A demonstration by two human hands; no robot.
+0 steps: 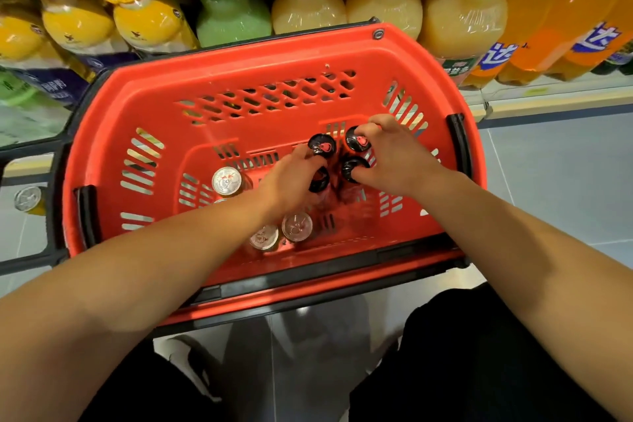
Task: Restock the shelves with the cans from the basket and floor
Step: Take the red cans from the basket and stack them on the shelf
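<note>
A red plastic basket [144,92] stands on the floor in front of the shelves. Inside it stand several black-topped cans and three silver-topped cans. My left hand [291,178] curls round two black-topped cans, one at the back [322,144] and one nearer me [320,181]. My right hand [394,158] grips two more black-topped cans, the far one [358,140] and the near one [352,168]. One silver-topped can [226,181] stands at the basket's left, and two others [297,226] [263,237] stand near the front wall.
One silver-topped can [29,198] stands on the grey floor left of the basket. Large juice and soda bottles [308,7] fill the low shelf behind the basket. Black handles [457,137] lie along the basket's sides. My knees in dark trousers [479,370] are below.
</note>
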